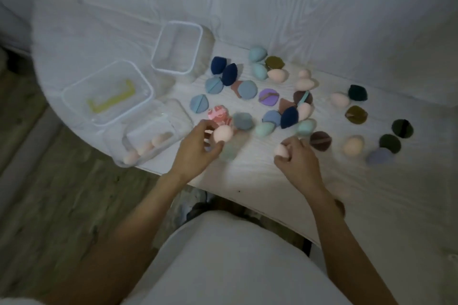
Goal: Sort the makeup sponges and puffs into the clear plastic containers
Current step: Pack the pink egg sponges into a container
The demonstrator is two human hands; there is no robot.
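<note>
My left hand (198, 148) pinched a pink sponge (223, 133), my right hand (298, 158) curled on another (281, 150). The pink-sponge container (148, 138) sat just left of my left hand at the worktop (247, 171) edge; a loose drop risked bouncing floorward.

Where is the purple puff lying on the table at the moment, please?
In the head view the purple puff lies mid-table among the loose pieces, between a grey-blue round puff on its left and a brown puff on its right.

Three clear plastic containers (106, 93) sit by the table's left edge; the nearest (148, 136) holds peach egg-shaped sponges (146, 147). Coloured puffs (247, 89) lie scattered mid-table.
</note>
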